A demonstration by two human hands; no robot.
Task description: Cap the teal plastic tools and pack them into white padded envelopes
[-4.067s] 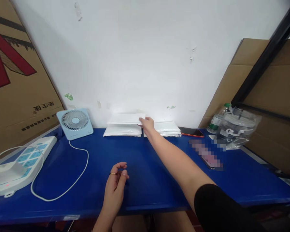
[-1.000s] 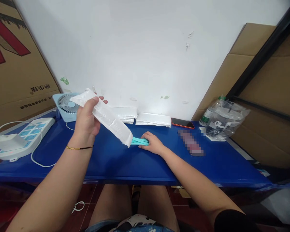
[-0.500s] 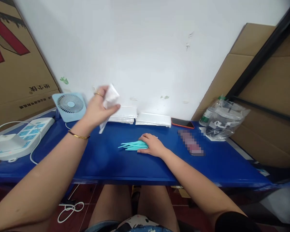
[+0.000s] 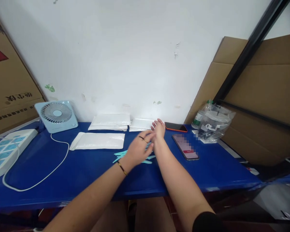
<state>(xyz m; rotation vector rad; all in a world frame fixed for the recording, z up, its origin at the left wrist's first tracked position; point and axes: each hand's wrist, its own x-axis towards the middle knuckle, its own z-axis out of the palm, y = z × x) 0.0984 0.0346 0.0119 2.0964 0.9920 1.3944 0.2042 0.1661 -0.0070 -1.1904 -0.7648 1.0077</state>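
A bunch of thin teal sticks [image 4: 122,156] lies on the blue table [image 4: 87,174]. My left hand [image 4: 138,149] hovers over their right end, fingers loosely spread and holding nothing. Past it, my right hand [image 4: 158,128] reaches toward the back of the table, fingers stretched out, at the right pile of white pouches [image 4: 141,124]. A flat white pouch [image 4: 98,140] lies on the table left of the sticks. Behind it is the left pile of white pouches [image 4: 110,121].
A small blue fan [image 4: 55,116] with a white cord stands at the back left, beside a white power strip [image 4: 4,149]. Two phones [image 4: 185,146] lie at the right, near a bottle and a clear plastic bag [image 4: 214,125]. Cardboard leans on both sides.
My left hand has put the white pouch down on the table and come across to the sticks. My right hand has left the sticks and reached back to the right pile.
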